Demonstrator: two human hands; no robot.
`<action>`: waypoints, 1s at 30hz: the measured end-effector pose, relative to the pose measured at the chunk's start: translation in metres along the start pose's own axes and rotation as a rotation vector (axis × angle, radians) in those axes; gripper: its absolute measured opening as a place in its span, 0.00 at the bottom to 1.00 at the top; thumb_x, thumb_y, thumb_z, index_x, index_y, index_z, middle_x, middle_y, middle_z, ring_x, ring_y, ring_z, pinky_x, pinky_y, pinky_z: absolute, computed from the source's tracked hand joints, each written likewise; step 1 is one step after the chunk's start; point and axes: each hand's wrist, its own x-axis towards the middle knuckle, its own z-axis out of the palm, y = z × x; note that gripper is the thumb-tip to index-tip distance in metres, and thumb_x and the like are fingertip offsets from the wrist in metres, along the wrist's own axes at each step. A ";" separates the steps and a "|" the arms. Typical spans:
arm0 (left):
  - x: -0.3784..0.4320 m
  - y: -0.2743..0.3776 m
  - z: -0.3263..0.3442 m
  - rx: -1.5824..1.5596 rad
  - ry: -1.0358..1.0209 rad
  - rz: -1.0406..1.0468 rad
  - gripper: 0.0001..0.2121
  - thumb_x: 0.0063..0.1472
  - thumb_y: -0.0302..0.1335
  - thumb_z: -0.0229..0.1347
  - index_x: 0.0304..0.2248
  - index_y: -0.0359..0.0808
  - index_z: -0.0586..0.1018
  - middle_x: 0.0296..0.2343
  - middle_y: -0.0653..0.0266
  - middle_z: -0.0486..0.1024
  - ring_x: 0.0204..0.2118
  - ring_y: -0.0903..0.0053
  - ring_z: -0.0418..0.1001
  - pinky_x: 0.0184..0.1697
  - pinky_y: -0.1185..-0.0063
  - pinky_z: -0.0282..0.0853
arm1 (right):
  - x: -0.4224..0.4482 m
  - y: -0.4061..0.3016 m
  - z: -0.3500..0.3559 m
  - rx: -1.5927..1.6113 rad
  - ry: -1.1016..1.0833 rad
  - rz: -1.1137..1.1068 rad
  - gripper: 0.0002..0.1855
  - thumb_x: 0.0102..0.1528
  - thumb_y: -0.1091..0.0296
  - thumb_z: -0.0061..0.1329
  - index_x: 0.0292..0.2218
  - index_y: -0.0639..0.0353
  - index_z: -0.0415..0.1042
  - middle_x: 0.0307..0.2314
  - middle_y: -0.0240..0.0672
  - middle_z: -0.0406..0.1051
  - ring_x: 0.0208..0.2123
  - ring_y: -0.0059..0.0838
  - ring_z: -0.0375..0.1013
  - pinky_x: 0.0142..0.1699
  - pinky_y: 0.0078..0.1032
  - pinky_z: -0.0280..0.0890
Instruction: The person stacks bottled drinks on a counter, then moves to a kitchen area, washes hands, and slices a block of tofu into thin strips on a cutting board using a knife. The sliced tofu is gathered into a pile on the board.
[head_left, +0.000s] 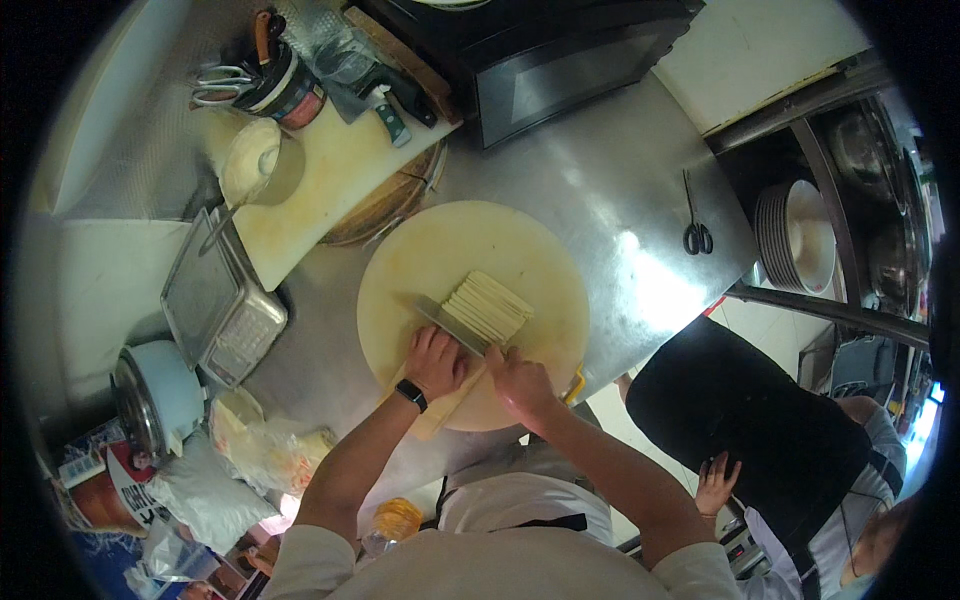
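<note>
My right hand (520, 382) grips the handle of a wide-bladed knife (450, 324), whose blade stands on a round cutting board (420, 247). Beside the blade, on its far side, lies a row of pale cut strips (491, 306), perhaps dough or noodles. My left hand (437, 362), with a black watch at the wrist, rests with bent fingers on a long pale folded sheet (442, 409) on the near side of the blade. That sheet reaches past the board's near edge. The knife's handle is mostly hidden in my right fist.
A steel table (517, 172) carries scissors (697, 229) at right and a scale (240, 315) at left. A rectangular cutting board (300, 202) holds a bowl of white powder (259, 161) and a green-handled knife (391, 120). A co-worker in a black apron (742, 420) is at right, near stacked plates (799, 236).
</note>
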 end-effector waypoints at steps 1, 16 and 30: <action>-0.003 -0.002 0.002 0.010 0.035 -0.015 0.19 0.48 0.34 0.60 0.39 0.31 0.76 0.45 0.53 0.69 0.50 0.56 0.64 0.53 0.58 0.61 | 0.003 -0.004 -0.018 0.010 0.001 -0.013 0.13 0.56 0.67 0.45 0.43 0.59 0.64 0.26 0.44 0.71 0.21 0.42 0.77 0.23 0.37 0.72; -0.008 -0.007 0.006 0.053 -0.012 -0.029 0.20 0.48 0.38 0.61 0.38 0.32 0.77 0.44 0.53 0.69 0.51 0.56 0.63 0.51 0.57 0.61 | -0.012 -0.011 -0.021 -0.010 -0.074 0.036 0.17 0.56 0.68 0.45 0.47 0.59 0.62 0.26 0.44 0.70 0.20 0.44 0.76 0.23 0.38 0.72; -0.009 -0.006 0.009 -0.008 0.097 -0.038 0.22 0.47 0.35 0.61 0.40 0.31 0.75 0.46 0.52 0.70 0.52 0.55 0.65 0.53 0.58 0.64 | 0.015 -0.002 -0.069 0.147 -0.053 0.000 0.16 0.54 0.70 0.47 0.44 0.60 0.64 0.26 0.44 0.70 0.21 0.44 0.76 0.24 0.40 0.72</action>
